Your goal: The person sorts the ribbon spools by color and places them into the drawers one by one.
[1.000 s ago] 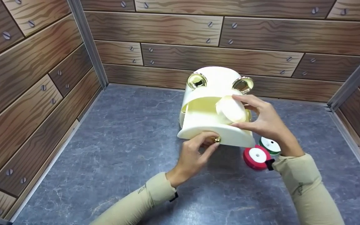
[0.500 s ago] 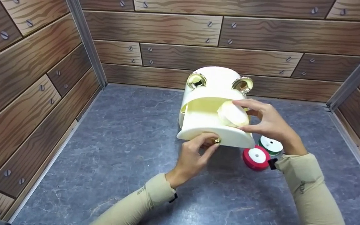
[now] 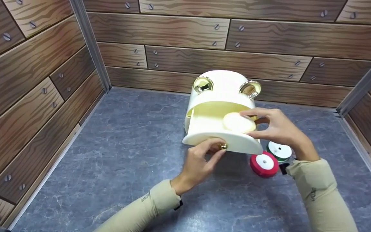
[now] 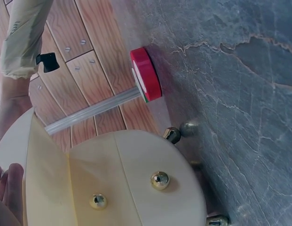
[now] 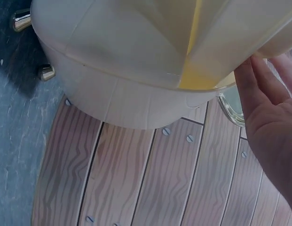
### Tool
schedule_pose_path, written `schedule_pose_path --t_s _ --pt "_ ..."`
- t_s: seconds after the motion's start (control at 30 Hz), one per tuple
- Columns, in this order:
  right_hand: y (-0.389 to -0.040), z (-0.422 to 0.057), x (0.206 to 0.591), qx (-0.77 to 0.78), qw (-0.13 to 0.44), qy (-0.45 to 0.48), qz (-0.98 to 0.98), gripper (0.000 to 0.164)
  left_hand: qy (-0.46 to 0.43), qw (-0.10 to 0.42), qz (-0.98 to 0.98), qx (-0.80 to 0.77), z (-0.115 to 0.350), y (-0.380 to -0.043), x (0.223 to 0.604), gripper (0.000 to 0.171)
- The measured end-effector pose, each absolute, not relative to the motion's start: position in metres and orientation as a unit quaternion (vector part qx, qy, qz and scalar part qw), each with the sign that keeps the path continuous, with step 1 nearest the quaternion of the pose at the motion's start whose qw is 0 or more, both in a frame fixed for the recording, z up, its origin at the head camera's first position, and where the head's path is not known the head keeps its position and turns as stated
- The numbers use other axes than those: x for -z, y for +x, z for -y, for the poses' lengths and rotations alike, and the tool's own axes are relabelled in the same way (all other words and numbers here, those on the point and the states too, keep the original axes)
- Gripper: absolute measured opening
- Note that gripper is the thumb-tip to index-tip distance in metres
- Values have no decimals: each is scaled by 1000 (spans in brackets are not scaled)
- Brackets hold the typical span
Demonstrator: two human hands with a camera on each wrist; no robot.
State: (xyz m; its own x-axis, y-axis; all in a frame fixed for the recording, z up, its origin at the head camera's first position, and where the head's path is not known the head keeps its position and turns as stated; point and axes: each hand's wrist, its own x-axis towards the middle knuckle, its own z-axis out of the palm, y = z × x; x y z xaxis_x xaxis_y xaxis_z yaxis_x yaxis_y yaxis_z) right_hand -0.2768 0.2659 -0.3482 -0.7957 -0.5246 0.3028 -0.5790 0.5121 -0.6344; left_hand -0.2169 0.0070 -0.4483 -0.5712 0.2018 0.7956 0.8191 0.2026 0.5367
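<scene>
Your left hand [image 3: 201, 158] pinches the small gold knob [image 3: 224, 146] on the front edge of the cream box's [image 3: 219, 96] opened drawer [image 3: 224, 141], thumb and forefinger curled round it, holding the drawer pulled out toward you. Your right hand [image 3: 279, 130] holds a cream ribbon spool [image 3: 238, 122] between fingertips and thumb, the spool lying nearly flat just over the drawer's right side, inside the mouth of the box; whether it touches the drawer floor cannot be told. The box stands near the back of the grey counter [image 3: 124, 145], with two gold ring handles [image 3: 203, 83] on its top. In the left wrist view its underside shows gold ball feet [image 4: 160, 180]. Just right of the drawer, on the counter beneath your right wrist, a red ribbon spool [image 3: 264, 163] stands tilted on its edge, and a green ribbon spool [image 3: 279, 150] sits right behind it, the two touching or nearly so. Wood-patterned walls [image 3: 27, 80] close in the counter on three sides.
</scene>
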Motion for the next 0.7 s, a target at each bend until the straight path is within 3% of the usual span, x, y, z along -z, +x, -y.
schedule_pose_path --t_s 0.2,0.7 --pt "-279 -263 350 -385 41 318 865 41 -349 294 716 528 -8 -218 448 17" --pt "-281 -260 353 -385 58 326 861 39 -345 291 719 529 -8 -217 448 17"
